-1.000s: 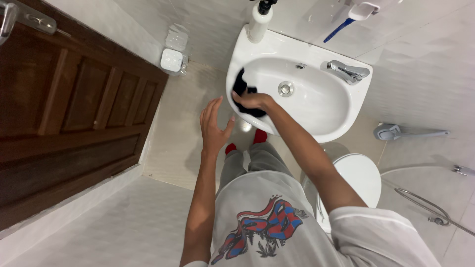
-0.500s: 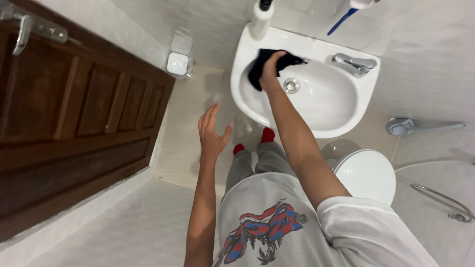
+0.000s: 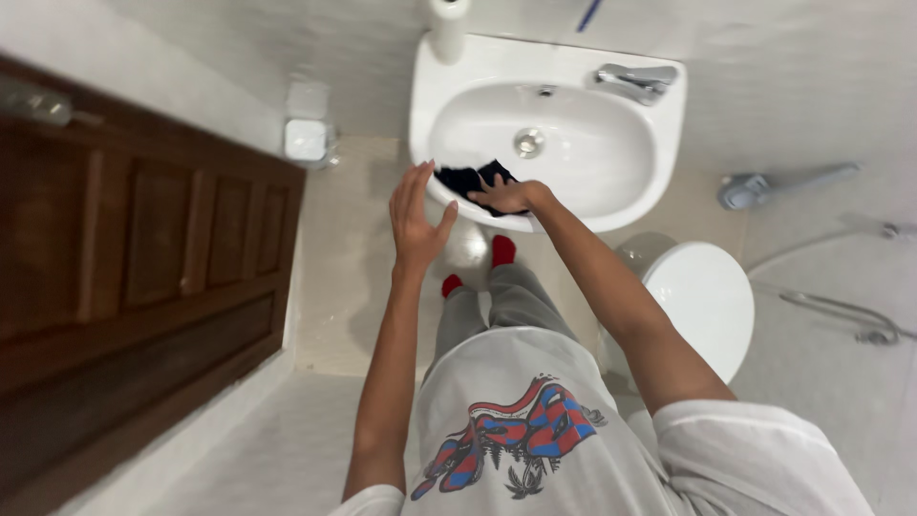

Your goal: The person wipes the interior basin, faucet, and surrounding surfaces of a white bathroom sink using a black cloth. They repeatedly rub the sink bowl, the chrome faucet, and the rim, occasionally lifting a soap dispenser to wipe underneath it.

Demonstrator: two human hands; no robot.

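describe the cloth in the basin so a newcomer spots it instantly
Find the white oval sink on the tiled wall, above the toilet lid. On its near rim, under the right hand, lies the black cloth. It is the only dark thing on the white basin.

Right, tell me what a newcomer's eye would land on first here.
First, the right hand pressing a black cloth on the near rim of the white sink, top centre. The left hand hangs open just left of the sink, holding nothing. The dark wooden door fills the left side, and a white toilet sits to the right.
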